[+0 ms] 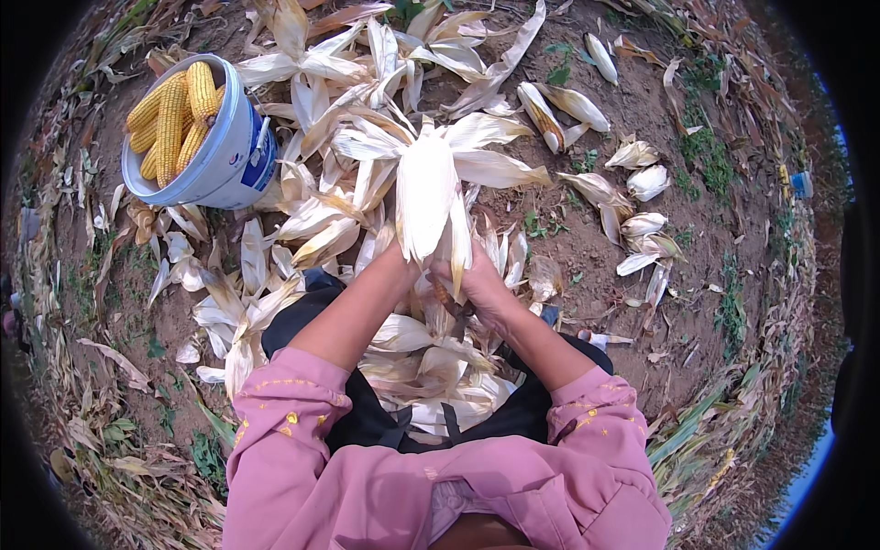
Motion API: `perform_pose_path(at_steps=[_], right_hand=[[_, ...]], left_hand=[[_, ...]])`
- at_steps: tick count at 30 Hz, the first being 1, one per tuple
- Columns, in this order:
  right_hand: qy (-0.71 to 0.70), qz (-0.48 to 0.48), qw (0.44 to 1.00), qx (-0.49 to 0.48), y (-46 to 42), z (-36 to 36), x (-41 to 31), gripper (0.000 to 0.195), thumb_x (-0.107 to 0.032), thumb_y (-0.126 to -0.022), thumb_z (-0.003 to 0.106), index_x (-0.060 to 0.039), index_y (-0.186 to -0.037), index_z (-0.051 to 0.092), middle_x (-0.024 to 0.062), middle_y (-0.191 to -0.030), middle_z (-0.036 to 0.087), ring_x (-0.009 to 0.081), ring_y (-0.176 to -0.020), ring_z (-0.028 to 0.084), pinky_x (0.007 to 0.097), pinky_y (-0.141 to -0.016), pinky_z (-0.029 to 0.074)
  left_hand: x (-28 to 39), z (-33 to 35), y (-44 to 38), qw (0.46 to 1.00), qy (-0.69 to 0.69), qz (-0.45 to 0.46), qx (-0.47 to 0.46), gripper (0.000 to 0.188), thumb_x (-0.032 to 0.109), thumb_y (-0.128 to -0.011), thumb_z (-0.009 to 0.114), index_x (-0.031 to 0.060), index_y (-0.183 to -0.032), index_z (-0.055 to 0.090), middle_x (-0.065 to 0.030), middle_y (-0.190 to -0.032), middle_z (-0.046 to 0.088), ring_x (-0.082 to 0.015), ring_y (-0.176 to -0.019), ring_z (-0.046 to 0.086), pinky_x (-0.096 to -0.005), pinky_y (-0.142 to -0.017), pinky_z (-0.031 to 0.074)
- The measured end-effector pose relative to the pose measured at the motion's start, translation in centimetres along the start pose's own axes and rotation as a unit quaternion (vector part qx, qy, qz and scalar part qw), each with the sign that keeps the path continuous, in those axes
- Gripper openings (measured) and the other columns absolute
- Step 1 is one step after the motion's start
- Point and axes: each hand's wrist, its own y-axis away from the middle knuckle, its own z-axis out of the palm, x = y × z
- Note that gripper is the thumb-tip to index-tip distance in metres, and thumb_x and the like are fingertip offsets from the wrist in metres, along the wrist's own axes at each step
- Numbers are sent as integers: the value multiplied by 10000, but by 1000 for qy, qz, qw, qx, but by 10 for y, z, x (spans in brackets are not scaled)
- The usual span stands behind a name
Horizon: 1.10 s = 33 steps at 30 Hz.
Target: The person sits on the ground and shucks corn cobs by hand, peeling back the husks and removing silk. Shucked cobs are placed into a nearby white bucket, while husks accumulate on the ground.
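Observation:
A corn husk [426, 199], pale and spread open with its leaves fanned out, rises between my hands and covers most of my fingers. My left hand [407, 260] is at its lower left; its grip is hidden behind the pale leaves. On the other side, my right hand [479, 278] is curled around the lower end of the husk. Something brown and slender shows just beneath my hands, but I cannot tell what it is. Loose dry husks [440, 371] lie between my knees and all around beyond my hands.
A white and blue plastic bucket [237, 172] stands tilted at the upper left, holding several husked yellow corn cobs [170, 127]. Ears in their husks [543, 117] and more husks [636, 237] lie on brown soil at the right. Dry corn stalks [770, 275] line the right side.

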Motion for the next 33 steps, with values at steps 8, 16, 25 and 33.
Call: perform_pose_path(at_steps=[8,16,25,33], right_hand=[[34,-38,998,26,-8,-5,10,556,-110,-740,708,-10,-1211,429,75,-1019,571,147,-882,564,290,-771,482],[-8,41,999,14,-5,-10,-22,404,-212,-795,666,-17,-1114,514,59,-869,594,143,-718,578,289,-639,497],[5,-91,982,166,-134,-45,-42,254,-126,-746,620,8,-950,552,65,-729,587,133,-558,546,281,-483,432],[168,-39,969,178,-331,-11,6,497,-246,-670,727,70,-1023,577,115,-813,629,178,-656,597,307,-579,473]], left_hand=[[-9,-10,-5,999,-12,-10,-36,316,143,-835,658,45,-1107,532,-44,-888,592,-143,-752,596,-290,-662,527],[5,6,2,998,29,-38,29,364,217,-913,518,26,-1218,462,-87,-1063,580,-161,-899,602,-301,-735,512],[10,13,1,996,-87,-2,34,378,182,-865,568,20,-1179,435,-68,-1080,495,-135,-949,526,-293,-797,470],[33,5,-5,997,-31,-62,19,309,137,-880,550,15,-1145,449,-94,-1090,510,-170,-932,552,-309,-788,476]])
